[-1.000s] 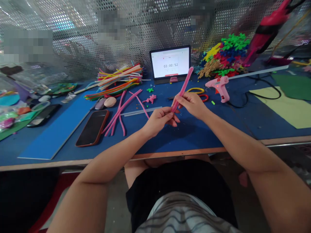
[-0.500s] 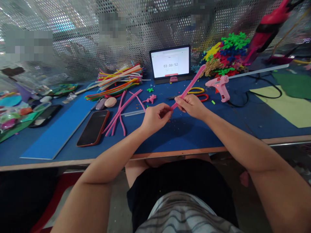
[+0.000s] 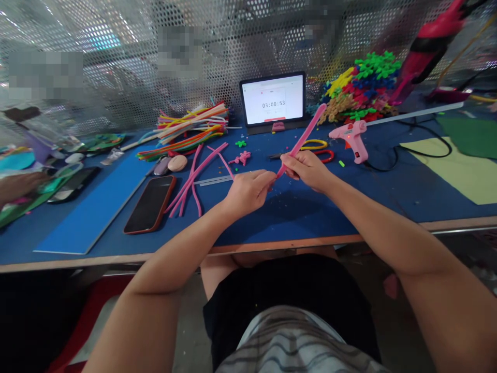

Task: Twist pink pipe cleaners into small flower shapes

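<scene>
Perforated metal screen [image 3: 233, 46] standing as a wall behind a long table [image 3: 303, 217], silvery, bright glints [image 3: 58, 18] at its upper left; blue tabletop [image 3: 388, 191], brownish front edge [image 3: 287, 246]; dim grey floor [image 3: 190, 326] below; curved red chair [image 3: 79, 321] at lower left, darkness around it

We lose the lower end of the pink stick [image 3: 305, 135] inside the left hand [image 3: 248, 191], whose fingertips are mostly hidden. Stick and right hand [image 3: 305, 167] cover part of the scissors [image 3: 330, 154]. On the tablet [image 3: 274, 98] near the back edge of the bench [image 3: 295, 223], the smallest print escapes us. At the left end, we see a co-worker's hand [image 3: 29, 185] blurred, its arm cut off.
</scene>
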Tool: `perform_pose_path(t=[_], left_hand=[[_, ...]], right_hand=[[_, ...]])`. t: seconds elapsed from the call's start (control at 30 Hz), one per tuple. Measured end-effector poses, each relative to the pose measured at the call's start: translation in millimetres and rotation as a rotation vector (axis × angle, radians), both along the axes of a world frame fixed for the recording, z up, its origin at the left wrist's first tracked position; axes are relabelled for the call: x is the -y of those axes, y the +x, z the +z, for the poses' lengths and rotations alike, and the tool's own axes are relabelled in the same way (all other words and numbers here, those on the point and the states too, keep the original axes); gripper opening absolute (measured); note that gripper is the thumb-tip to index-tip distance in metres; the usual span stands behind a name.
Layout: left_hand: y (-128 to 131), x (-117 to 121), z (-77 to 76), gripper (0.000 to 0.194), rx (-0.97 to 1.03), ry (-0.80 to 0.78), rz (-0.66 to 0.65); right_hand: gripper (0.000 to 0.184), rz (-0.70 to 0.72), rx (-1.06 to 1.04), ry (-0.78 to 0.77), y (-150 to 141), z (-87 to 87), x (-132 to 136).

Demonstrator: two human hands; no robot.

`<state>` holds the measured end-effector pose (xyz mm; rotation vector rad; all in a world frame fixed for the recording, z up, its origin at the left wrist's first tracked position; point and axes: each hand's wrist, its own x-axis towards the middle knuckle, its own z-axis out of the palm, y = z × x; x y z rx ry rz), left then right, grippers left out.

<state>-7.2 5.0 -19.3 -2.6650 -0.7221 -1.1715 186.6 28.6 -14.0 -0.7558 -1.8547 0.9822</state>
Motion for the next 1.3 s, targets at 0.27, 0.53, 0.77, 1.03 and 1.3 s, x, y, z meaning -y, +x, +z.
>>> perform_pose_path(t=[0.27, 0.53, 0.77, 1.03, 1.3], left_hand=[[7, 5, -0.3, 0.017, 0.181, -0.353, 0.043], [2, 4, -1.2, 0.022, 0.017, -0.117, 0.017], [6, 8, 3.8, 0.016, 0.218, -0.609, -0.050], [3, 7, 8.9, 0.021, 0.208, -0.769, -0.098], [8, 9, 2.3, 0.022, 0.183, -0.553, 0.033]], right_hand=[[0.054, -0.024, 0.063, 0.064, 3, 4.0, 0], [0.056, 0.038, 0.059, 0.020, -1, 1.5, 3], [0.056, 0.010, 0.005, 0.038, 5, 3.2, -1], [0.060, -0.020, 0.075, 0.107, 8, 9.6, 2], [0.057, 0.015, 0.142, 0.251, 1, 12.5, 8]])
